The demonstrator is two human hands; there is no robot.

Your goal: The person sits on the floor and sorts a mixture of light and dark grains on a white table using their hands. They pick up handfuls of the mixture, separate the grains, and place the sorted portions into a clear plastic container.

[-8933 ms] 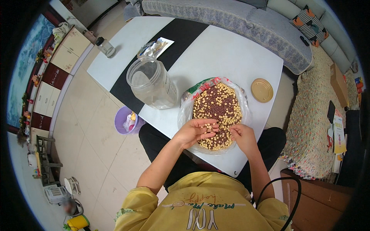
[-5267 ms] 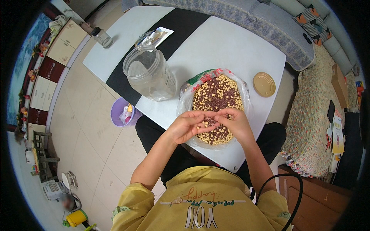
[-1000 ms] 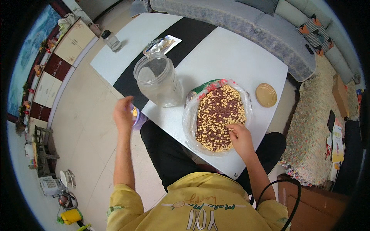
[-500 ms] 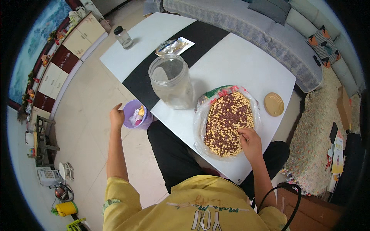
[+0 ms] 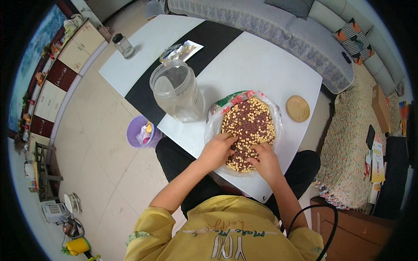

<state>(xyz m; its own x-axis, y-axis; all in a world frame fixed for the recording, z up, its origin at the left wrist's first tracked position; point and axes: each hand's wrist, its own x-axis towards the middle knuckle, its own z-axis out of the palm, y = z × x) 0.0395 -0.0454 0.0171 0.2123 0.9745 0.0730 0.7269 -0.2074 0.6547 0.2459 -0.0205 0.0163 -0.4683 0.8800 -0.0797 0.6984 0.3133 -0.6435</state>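
On the white-and-black table, a clear plastic bag (image 5: 212, 133) with red and green print lies opened out, full of small dark red beans mixed with round yellow ones (image 5: 248, 124). At the bag's near left side, my left hand (image 5: 217, 151) rests on the beans, its fingers apart and their tips partly hidden among them. My right hand (image 5: 265, 162) touches the beans at the near right, thumb and fingers spread. I see nothing held in either hand. Left of the bag stands a large clear plastic jar (image 5: 183, 98) without its lid.
A gold round lid (image 5: 298, 108) lies at the table's right. Farther off are a silvery packet (image 5: 182, 51) and a small dark-capped glass jar (image 5: 123, 46). A purple bin (image 5: 135, 134) with scraps stands on the floor beside the table's left edge. A sofa (image 5: 261, 21) runs behind.
My left hand has come from above the purple bin to the beans in the bag. My right hand stays over the beans, its pinched fingers now spread. The whole view has shifted slightly.
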